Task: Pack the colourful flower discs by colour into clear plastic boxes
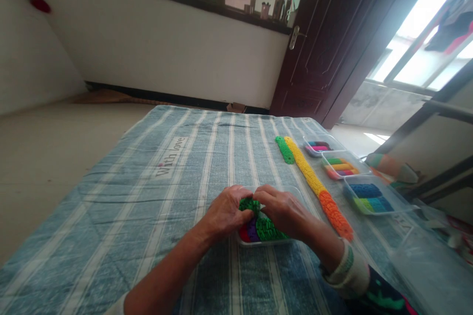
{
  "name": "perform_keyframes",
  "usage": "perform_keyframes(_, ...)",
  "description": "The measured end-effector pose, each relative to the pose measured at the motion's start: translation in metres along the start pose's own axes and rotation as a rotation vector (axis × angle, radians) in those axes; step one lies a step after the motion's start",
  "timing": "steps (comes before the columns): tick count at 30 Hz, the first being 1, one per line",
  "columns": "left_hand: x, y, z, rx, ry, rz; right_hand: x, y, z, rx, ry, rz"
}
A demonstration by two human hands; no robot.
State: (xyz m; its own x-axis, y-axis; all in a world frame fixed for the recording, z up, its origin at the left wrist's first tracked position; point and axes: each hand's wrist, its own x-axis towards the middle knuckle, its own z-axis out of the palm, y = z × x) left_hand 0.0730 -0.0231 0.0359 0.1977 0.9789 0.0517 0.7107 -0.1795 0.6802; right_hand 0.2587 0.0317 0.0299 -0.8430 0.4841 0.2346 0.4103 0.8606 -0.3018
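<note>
Green blocks (266, 229) pinched by my left hand (225, 212) and right hand (283, 211) in tray (266, 243); chain (314, 179) at 2 o'clock looks done.

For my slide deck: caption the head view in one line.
Left hand and right hand hold green pieces in a clear tray on a striped cloth.

Left hand (225, 214) and right hand (284, 212) close their fingertips on a green piece (248, 204) above a clear tray (264, 243).
The tray lies at 6 o'clock on a blue striped cloth (148, 197) and holds more green, purple and red pieces. From 3 o'clock of the hands a long yellow-and-orange strip (314, 179) runs off toward 1 o'clock, with a short green strip (285, 150) just beside its far end. Three small trays (342, 165) of coloured pieces sit in a row beyond it.
</note>
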Motion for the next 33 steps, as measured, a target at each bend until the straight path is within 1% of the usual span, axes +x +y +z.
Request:
perform_keyframes(6,-0.0003,0.0015,-0.0017,-0.022,0.000,-0.007,0.0005,0.0010,0.0061,-0.083,-0.023,0.138)
perform_keyframes(9,-0.0003,0.0014,-0.0016,-0.046,0.008,-0.012,0.0013,0.0026,0.0087,-0.067,-0.027,0.190)
perform_keyframes(14,0.0012,0.0007,0.0003,-0.053,0.023,-0.016,0.0021,0.0057,0.0108,0.001,0.004,0.179)
perform_keyframes(21,0.0028,0.0022,0.0000,0.010,-0.011,-0.041,0.0031,0.0059,0.0098,0.077,0.018,0.164)
perform_keyframes(27,0.0036,0.0046,0.0012,-0.001,0.027,-0.058,0.0038,0.0035,0.0063,0.142,0.020,0.192)
perform_keyframes(33,0.0032,0.0044,0.0021,0.063,0.025,-0.124,0.0043,0.0025,0.0059,0.109,0.012,0.221)
